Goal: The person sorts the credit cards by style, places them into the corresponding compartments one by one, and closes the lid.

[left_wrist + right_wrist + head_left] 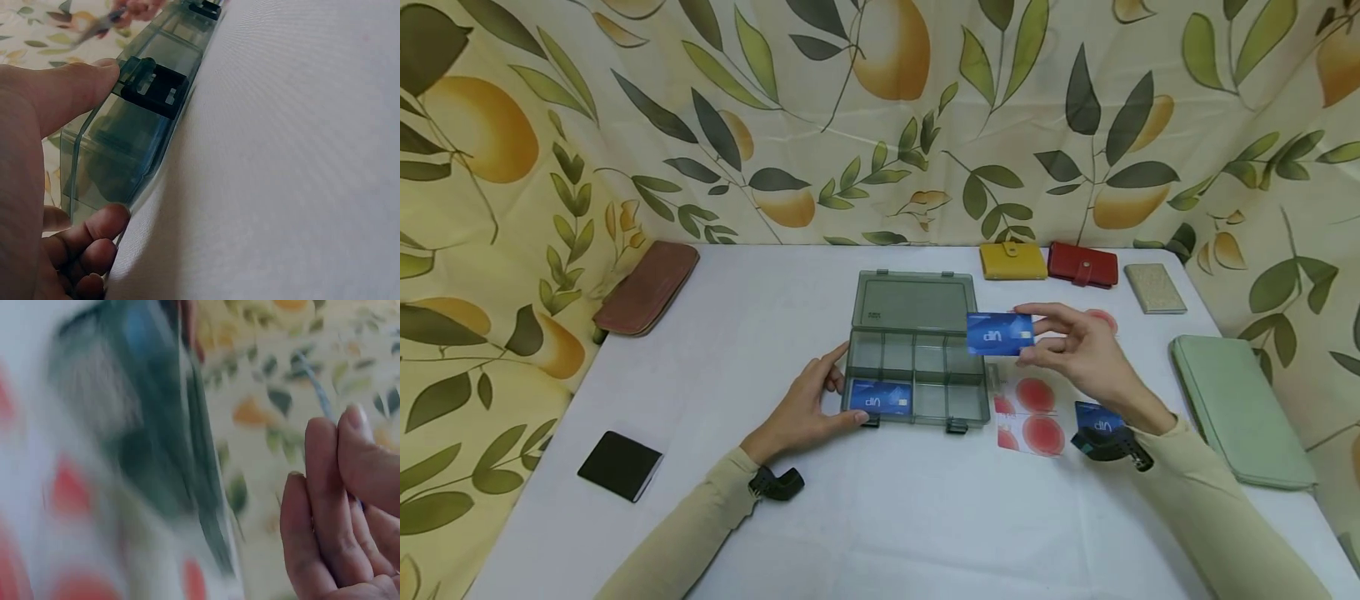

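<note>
My right hand (1086,354) pinches a blue card (998,334) between thumb and fingers, above the right edge of a green, see-through compartment box (916,302). The right wrist view catches this card (317,387) almost edge-on. The box lies with its lid folded back. Another blue card (880,398) is in the front left compartment. At the box's front left corner, my left hand (808,404) grips it, thumb at the front by a black latch (159,90) and fingers along the left side.
Right of the box lie cards with red circles (1041,435) and a blue card (1093,414) partly behind my right wrist. Yellow (1013,262) and red (1084,265) wallets, a beige booklet (1155,288) and a green case (1240,412) surround them. A brown pouch (647,287) and black wallet (619,465) lie left.
</note>
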{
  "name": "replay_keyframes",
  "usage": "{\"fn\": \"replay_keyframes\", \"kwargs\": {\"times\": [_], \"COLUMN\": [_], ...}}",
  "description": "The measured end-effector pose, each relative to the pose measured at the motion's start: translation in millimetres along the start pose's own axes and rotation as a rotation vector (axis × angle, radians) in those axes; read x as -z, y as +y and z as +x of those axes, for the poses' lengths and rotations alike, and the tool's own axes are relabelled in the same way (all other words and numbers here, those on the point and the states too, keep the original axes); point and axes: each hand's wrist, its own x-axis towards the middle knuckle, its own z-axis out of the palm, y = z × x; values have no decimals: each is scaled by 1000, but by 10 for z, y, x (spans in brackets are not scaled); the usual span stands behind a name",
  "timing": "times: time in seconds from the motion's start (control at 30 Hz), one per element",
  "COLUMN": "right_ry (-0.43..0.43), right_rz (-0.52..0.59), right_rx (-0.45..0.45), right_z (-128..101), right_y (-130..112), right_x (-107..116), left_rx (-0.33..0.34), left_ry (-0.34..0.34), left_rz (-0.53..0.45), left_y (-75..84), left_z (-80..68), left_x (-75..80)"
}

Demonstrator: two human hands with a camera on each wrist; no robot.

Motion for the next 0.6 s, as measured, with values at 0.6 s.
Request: {"fn": "replay_keyframes", "kwargs": {"times": [0.6], "right_ry": [-133], "right_rz": [-364], "right_rx": [393], "right_z": [254], "right_y": [-203], "right_x": [-1231], "left_rx": [0], "left_ry": [-5], "left_rz": [-2], "left_y": [18], "left_z": [1], "left_x": [5]}}
